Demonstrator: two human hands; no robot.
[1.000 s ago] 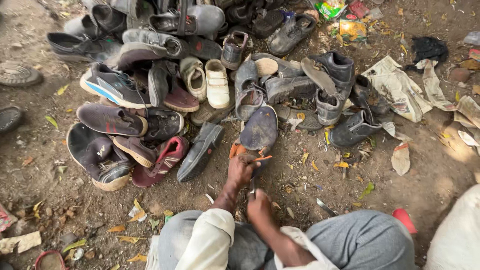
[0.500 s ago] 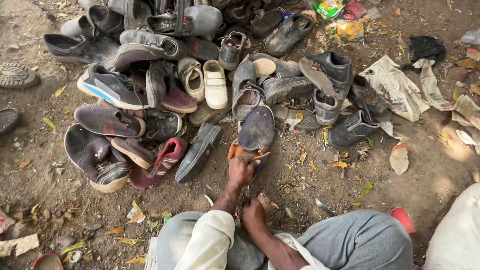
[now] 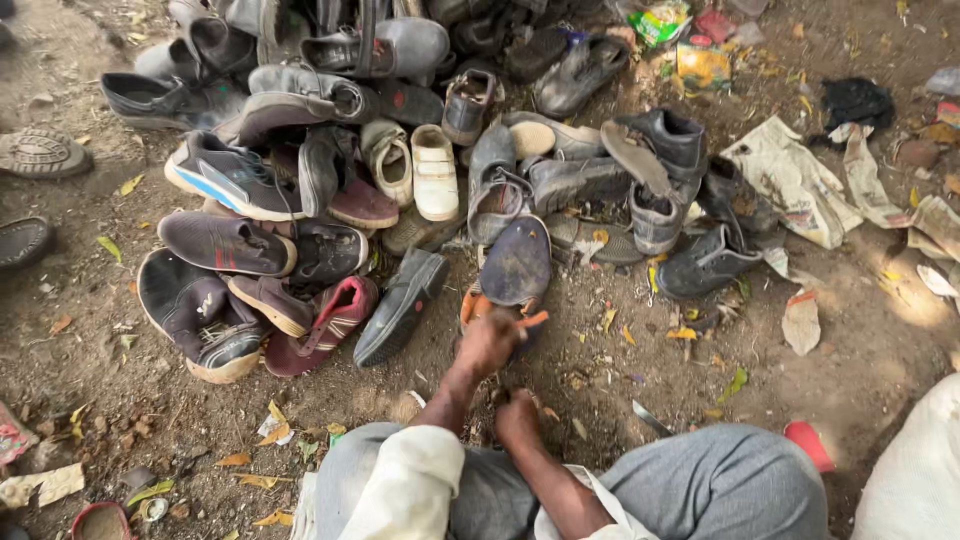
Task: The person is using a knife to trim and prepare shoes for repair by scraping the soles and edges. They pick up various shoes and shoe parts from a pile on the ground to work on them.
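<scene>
My left hand [image 3: 488, 342] reaches forward to the edge of a shoe pile and grips an orange object [image 3: 531, 320], part of it hidden under my fingers. Just beyond it lies a dark shoe [image 3: 518, 262] turned sole-up. My right hand [image 3: 520, 416] rests low on the dirt near my knees with its fingers curled. Whether it holds anything is not visible. A black leather shoe [image 3: 402, 305] lies just left of my left hand.
A heap of several worn shoes and sandals [image 3: 330, 170] spreads across the dirt ahead. Crumpled newspaper [image 3: 790, 180] and litter lie at the right. A red item [image 3: 808, 443] sits by my right knee, and a white sack [image 3: 915, 470] fills the lower right corner.
My left hand stays on the orange object with only a slight shift. My right hand has barely moved on the ground.
</scene>
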